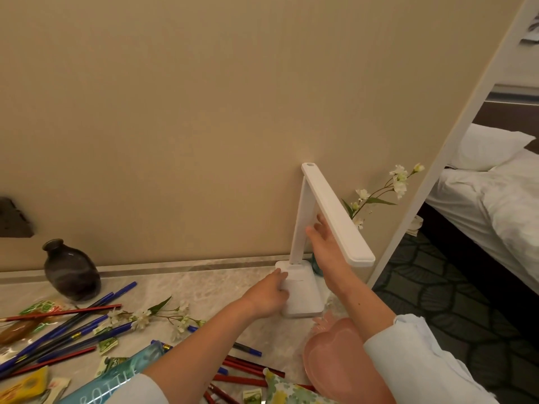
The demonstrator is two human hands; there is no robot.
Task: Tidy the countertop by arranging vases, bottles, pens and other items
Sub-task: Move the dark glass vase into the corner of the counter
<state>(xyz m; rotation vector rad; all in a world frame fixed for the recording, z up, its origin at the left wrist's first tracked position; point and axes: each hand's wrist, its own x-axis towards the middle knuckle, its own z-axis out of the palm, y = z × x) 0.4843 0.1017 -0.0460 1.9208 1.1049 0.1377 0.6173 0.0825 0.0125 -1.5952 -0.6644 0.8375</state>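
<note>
Head view. White folding desk lamp (335, 208) stands at the back right of the pale marbled tabletop (204, 287). Its base is close to the beige wall, the upright is near vertical, and the head slopes down toward the person.

Left hand (271, 290): grip closed on the left edge of the base, fingers curled over it.

Right hand (322, 239): inside the wedge between upright and head, fingers extended against the head's underside. As far as shows, the grip is open, pressing rather than clasping.

A sprig of white blossoms (379, 193) rises just behind the lamp, its foot hidden. A pink heart-shaped dish (338, 354) lies just in front of the base, under the right forearm.

Judgement: the step looks like folding or re-angling the lamp head.
- Pin the base flat with the left grip; the stone looks smooth and the base could skid.
- Swing the head slowly about its hinge.
- Draw the fingers out before the wedge narrows.
- Mind the blossoms behind.

Scattered blue and red pens (73, 325) and a dark smoked-glass vase (71, 272) sit well to the left, not yet arranged.
</note>
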